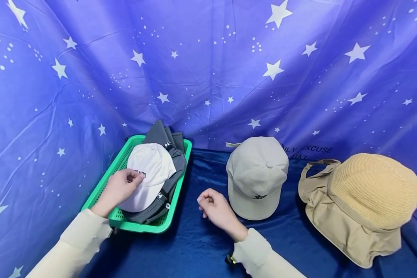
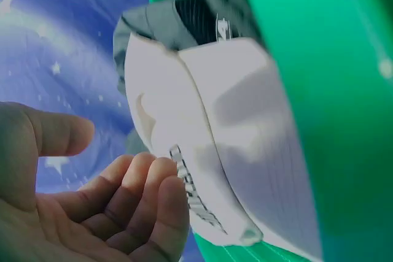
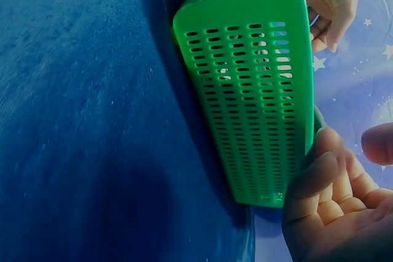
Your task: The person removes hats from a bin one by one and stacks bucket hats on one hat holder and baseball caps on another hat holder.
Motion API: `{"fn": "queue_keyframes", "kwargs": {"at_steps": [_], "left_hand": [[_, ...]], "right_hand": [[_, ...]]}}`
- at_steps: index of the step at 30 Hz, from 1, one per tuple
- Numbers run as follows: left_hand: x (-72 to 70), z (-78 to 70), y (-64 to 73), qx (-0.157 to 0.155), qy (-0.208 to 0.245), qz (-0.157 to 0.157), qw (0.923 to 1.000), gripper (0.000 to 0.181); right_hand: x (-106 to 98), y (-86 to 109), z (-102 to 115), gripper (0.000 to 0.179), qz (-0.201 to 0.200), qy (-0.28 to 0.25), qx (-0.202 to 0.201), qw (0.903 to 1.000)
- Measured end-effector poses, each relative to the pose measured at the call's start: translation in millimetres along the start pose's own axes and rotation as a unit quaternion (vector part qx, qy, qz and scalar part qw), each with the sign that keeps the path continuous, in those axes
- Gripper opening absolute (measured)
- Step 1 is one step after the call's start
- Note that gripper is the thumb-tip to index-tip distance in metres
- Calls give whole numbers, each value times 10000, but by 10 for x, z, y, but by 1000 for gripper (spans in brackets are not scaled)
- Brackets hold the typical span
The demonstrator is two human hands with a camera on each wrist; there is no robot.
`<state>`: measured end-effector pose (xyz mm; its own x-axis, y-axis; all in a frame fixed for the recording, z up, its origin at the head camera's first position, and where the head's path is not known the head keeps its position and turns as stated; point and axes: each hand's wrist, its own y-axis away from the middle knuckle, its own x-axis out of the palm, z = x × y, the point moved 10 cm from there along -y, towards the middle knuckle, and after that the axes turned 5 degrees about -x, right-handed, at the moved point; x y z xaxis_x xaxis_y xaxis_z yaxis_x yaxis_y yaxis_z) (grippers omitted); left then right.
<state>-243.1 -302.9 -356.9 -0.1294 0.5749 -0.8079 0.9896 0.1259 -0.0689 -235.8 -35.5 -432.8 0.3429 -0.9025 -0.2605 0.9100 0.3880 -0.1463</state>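
Left grip (image 1: 125, 186), a person's bare hand, hangs loosely bent, thumb and fingers apart, with nothing held between them. Right below it I can see a white cap (image 1: 157, 170) with dark lettering on its front, crown up and brim pointing back toward the person; whether the fingertips brush the fabric, I can't tell. Under that same grip, the cap sits inside a green basket (image 1: 139, 227), on top of some dark grey fabric items (image 1: 178, 160) that show past the cap on the grip's right and far side, their black bands marked in white.

Off to the right, the right grip (image 1: 217, 210) is also slack, fingers curled softly with the thumb away from them, and it holds nothing. It hovers above the blue-covered worktop (image 1: 201, 251), apart from the basket on its left. Just to its right and beyond sits a light grey cap (image 1: 257, 173) with a small black emblem above the brim. Well to the right of that grip lies a straw hat (image 1: 377, 193) with a beige cloth flap (image 1: 347, 227). Beyond both grips hangs a starry purple-blue backdrop (image 1: 212, 58).
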Motion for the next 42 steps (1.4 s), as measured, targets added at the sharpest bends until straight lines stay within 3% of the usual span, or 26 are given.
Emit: {"fn": "queue_keyframes", "kwargs": {"at_steps": [7, 12, 16, 22, 27, 31, 42], "left_hand": [[28, 192, -99, -107, -387, 499, 9979, 25], [90, 397, -161, -418, -748, 972, 9916, 32], [169, 586, -137, -732, -959, 1588, 9799, 46], [241, 726, -86, -1221, -1008, 2427, 9571, 45], [248, 802, -155, -1734, -860, 2946, 9358, 28], [294, 843, -193, -1977, -820, 3255, 9210, 34], [400, 947, -263, -2483, -148, 3520, 9023, 50]], "right_hand": [[184, -91, -81, 18, 174, -38, 113, 9998], [343, -145, -112, 27, 315, -189, 202, 9991], [501, -165, -130, 30, 390, -356, 288, 9982], [657, -169, -134, 26, 340, -1012, 412, 9934], [784, -172, -218, 24, 319, -2117, 943, 9723], [846, -186, -215, 20, 248, -2648, 1097, 9577], [862, -204, -160, 12, 173, -2829, 1097, 9527]]}}
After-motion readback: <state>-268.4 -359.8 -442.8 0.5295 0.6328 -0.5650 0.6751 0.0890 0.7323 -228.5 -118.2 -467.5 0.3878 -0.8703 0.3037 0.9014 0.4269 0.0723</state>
